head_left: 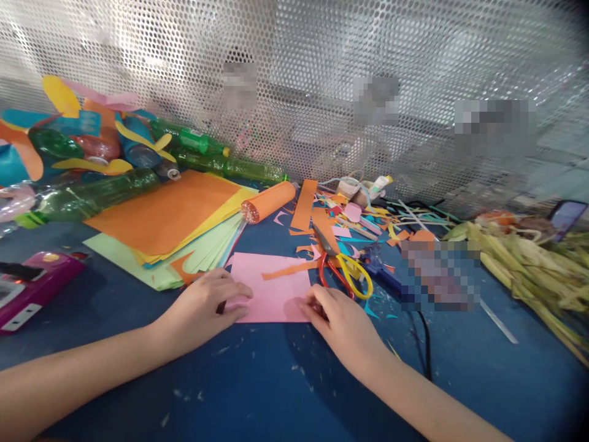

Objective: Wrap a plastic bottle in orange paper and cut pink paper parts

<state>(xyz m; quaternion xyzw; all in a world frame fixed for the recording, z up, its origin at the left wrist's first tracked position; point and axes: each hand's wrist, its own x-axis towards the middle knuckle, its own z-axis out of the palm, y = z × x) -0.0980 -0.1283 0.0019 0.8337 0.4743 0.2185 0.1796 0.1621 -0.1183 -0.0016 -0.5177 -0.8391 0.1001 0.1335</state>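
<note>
A pink sheet of paper [276, 301] lies flat on the blue table, near the middle of the view. My left hand [207, 307] holds its left edge, fingers curled over the paper and thumb at the near corner. At the near right corner, my right hand [338, 319] pinches the sheet between thumb and bent fingers. A thin orange paper strip [288, 270] lies across the pink sheet. Just beyond my right hand are scissors [347, 273] with one red and one yellow handle, their blades pointing away among paper scraps.
A stack of coloured paper [170, 212] lies to the left, near an orange paper-wrapped bottle [271, 201]. Green plastic bottles [248, 169] line the perforated metal panel [299, 67]. A purple power strip [39, 288], a blue glue gun [386, 279] and corn husks [524, 264] flank the work area.
</note>
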